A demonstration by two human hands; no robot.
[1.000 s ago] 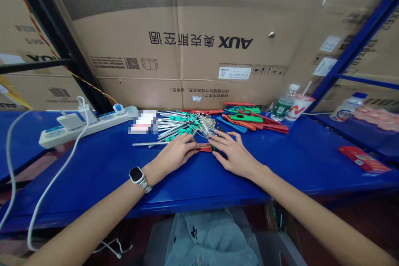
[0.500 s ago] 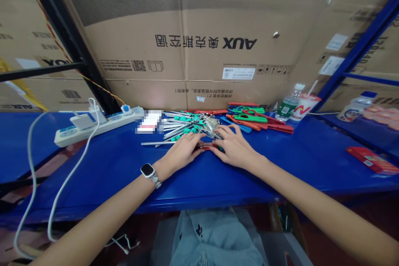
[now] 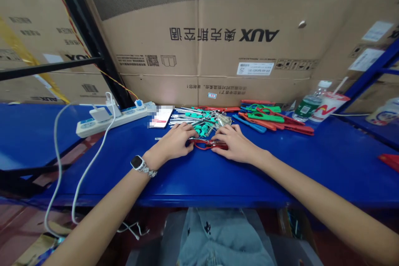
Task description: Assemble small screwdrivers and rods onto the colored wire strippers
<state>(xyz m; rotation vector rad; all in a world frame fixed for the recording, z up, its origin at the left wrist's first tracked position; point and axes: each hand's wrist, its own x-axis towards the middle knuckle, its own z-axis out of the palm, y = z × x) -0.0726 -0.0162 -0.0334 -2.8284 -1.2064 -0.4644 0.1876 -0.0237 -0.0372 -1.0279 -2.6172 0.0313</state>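
Red now, newly exposing a loop for handling: gripping the red piece with the right hand on the bench, near side of silver rods, curling the left hand alongside, hold unclear.

At twelve o'clock, behind the worktop, a large carton is seen upside down. At nine o'clock, white plugs are seated in a power strip. At three o'clock, a green-labelled bottle is placed just beside a cup fitted with a straw.
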